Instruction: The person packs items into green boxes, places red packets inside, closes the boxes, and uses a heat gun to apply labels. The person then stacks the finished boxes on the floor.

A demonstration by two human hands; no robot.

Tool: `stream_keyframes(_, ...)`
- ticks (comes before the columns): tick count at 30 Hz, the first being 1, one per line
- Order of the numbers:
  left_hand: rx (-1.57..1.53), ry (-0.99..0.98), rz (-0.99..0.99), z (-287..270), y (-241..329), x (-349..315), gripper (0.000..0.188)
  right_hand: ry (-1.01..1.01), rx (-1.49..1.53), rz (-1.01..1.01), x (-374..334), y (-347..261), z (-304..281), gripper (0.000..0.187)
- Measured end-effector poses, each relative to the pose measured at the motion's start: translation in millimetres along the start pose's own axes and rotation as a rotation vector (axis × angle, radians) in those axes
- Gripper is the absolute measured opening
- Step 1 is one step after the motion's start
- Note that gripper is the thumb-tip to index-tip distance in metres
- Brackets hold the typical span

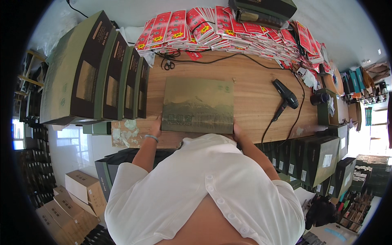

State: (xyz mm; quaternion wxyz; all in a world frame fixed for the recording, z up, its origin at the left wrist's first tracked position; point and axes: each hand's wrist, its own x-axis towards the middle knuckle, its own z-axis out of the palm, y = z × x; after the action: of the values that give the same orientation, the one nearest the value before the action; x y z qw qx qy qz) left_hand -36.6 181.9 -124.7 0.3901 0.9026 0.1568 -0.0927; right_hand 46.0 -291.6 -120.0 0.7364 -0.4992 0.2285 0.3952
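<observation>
A flat olive-gold gift box (198, 105) with a mountain picture on its lid lies at the near side of the wooden table. My left hand (156, 127) grips its left near corner, a pale bracelet at the wrist. At the right near corner, my right hand (237, 131) presses against the box's side. Both hands are closed about the box, their fingers partly hidden by it. To the right, a black hair dryer (286, 99) rests on the tabletop.
Several upright green and brown boxes (87, 77) stand along the table's left. Red printed packets (241, 34) are piled along the back edge. Scissors (169, 65) lie near a black cord (245, 56). Dark boxes (314, 157) stand at the lower right, brown cartons (83, 190) at the lower left.
</observation>
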Motion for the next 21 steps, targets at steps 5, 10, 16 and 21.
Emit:
stream_keyframes(5,-0.952,0.021,-0.528,-28.0,43.0,-22.9,0.044,0.150,-0.078,-0.054,-51.2,-53.6,53.1,0.071)
stream_keyframes(10,-1.634,-0.005,-0.469,-76.5,88.5,-49.0,0.050,0.077,-0.070,-0.055,-42.9,-66.0,28.3,0.054)
stream_keyframes(16,-1.100,0.120,0.010,-45.4,50.1,-57.1,0.048,-0.134,0.186,0.139,-126.6,-157.8,110.7,0.044)
stream_keyframes(21,-0.254,0.206,-0.159,-40.3,54.7,-44.1,0.042,-0.797,0.835,0.066,-120.3,-227.6,168.5,0.063)
